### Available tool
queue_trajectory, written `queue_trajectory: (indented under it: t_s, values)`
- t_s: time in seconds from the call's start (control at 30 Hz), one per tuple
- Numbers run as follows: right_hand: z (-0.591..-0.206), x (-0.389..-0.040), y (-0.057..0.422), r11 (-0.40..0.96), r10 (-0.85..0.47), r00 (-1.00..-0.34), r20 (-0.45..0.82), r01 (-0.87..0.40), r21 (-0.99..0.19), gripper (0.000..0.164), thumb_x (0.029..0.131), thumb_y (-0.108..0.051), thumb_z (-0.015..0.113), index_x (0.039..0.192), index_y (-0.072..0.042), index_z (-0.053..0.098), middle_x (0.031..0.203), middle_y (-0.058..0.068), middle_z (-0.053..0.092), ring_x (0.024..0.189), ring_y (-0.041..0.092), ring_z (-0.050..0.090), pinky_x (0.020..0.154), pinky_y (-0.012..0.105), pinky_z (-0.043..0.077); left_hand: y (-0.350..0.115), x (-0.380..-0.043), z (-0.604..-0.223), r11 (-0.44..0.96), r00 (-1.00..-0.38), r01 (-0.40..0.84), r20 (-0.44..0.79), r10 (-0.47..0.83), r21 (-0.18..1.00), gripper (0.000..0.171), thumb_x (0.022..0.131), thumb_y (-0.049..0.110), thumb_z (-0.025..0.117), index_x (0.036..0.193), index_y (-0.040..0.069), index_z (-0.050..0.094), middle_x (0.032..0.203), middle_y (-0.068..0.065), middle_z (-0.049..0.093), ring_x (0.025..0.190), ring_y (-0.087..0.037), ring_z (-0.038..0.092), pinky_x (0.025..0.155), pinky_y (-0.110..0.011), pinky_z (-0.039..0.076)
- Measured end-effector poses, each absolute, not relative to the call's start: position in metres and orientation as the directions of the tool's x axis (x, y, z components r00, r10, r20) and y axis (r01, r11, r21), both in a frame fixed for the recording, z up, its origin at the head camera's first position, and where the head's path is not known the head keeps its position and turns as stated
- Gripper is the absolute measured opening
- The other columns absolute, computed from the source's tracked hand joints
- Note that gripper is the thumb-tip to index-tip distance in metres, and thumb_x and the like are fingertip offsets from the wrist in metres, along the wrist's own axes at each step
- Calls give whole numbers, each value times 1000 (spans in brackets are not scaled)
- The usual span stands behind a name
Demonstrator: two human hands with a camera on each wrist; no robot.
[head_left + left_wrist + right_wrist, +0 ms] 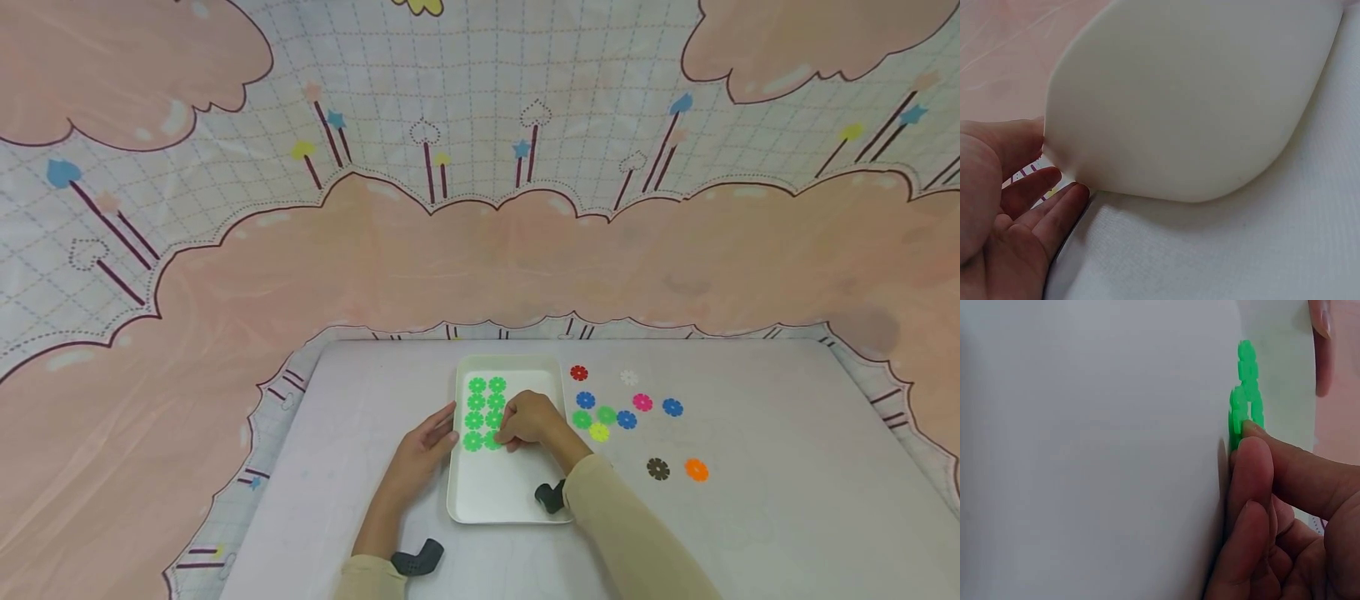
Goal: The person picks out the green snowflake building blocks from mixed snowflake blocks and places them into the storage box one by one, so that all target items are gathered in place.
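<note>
A white rectangular tray (pixel 510 496) lies on the table with two columns of green, notched snowflake discs (pixel 477 402) along its left side. My left hand (pixel 420 454) touches the tray's left edge, its thumb and fingertips spread along the rim; in the left wrist view its fingers (pixel 1063 215) are nearly straight against the wall. Over the tray, my right hand (pixel 531 419) has curled fingers and pinches a green snowflake disc (pixel 491 440) at the near end of the right column. The right wrist view shows the thumb tip pressed on that disc, partly hiding it.
Right of the tray lie loose snowflake discs: red (pixel 579 372), white (pixel 628 377), pink (pixel 642 402), yellow (pixel 599 432), brown (pixel 658 469), orange (pixel 697 470), plus several blue and green ones. Black wrist cameras (pixel 418 558) sit on both wrists. A patterned cloth (pixel 480 258) hangs behind the table.
</note>
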State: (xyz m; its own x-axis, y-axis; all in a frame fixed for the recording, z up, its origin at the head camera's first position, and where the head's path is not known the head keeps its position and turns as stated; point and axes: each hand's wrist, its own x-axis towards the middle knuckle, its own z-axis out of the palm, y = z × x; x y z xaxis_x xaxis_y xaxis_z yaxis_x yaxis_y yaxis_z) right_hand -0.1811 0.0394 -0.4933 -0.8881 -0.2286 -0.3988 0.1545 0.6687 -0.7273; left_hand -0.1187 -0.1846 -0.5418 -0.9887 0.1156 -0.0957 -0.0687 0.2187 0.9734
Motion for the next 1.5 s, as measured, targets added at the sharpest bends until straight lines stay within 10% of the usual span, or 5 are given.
queue_trajectory:
  t_s: [1.5]
  values:
    - [-461,-173,98,438,-301,-887,-351,199,-877,18,88,-17,80,85,-7,65,75,10,66,68,25,65,64,29,56,-183,-117,-540,202,-991,-59,-82,110,978,54,99,29,68,151,26,51,154,-9,53,141,-31,52,116,-50,45]
